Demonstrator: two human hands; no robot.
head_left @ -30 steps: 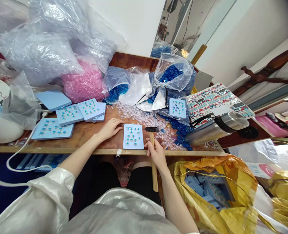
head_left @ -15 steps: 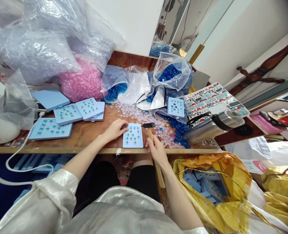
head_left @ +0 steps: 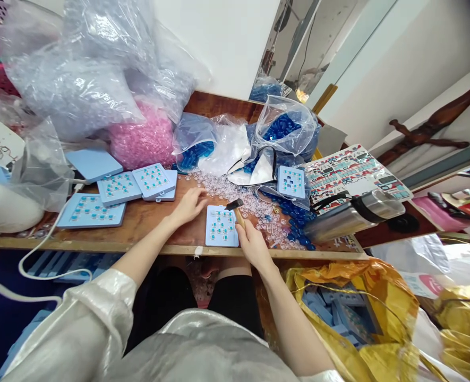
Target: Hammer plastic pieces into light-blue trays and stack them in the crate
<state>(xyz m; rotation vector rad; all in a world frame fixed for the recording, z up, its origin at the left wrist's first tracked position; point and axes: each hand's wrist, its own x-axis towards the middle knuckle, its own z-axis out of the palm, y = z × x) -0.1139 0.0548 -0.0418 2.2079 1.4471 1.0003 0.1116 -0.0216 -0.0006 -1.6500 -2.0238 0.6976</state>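
My right hand [head_left: 254, 243] is closed round the wooden handle of a small hammer [head_left: 235, 205]. The hammer's dark head hovers at the upper right corner of a light blue plastic panel [head_left: 222, 242], which lies flat near the table's front edge. Small teal pieces sit in rows on this panel. To its upper left, my left hand [head_left: 190, 206] rests low over the wooden table, apart from the panel, with its fingers loosely stretched out and nothing visible in them. Past the fingertips lie many loose clear discs [head_left: 230, 187].
Similar blue panels [head_left: 91, 211] lie at the left. Bags of pink pieces [head_left: 143, 139] and blue pieces [head_left: 282, 127] line the back. A steel bottle [head_left: 350, 215] lies at the right, above a yellow sack [head_left: 394, 302] of blue parts. A white cable [head_left: 31, 276] hangs at the left.
My left hand has come off the panel's upper left edge and moved back from it. The hammer head has swung left, over the panel's upper right corner. The view has shifted slightly.
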